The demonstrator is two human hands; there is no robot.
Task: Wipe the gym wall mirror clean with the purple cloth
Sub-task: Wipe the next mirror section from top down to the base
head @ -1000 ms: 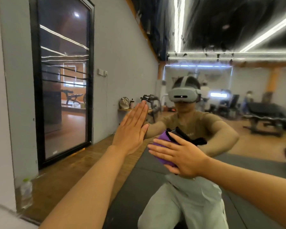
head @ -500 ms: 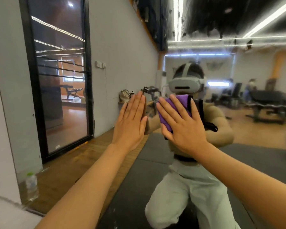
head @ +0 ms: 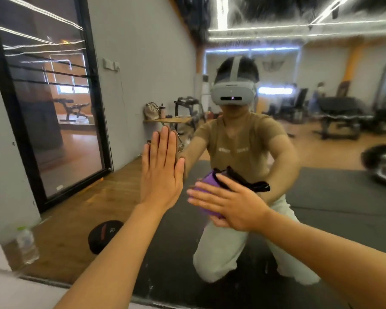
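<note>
mirror (head: 321, 197) glass open rightward, left hand (head: 161, 175) flat beside purple cloth (head: 206, 190)

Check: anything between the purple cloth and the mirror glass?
Nothing visible. The right hand presses the purple cloth flat against the wall mirror; the left hand rests on the glass beside it, apart.
</note>
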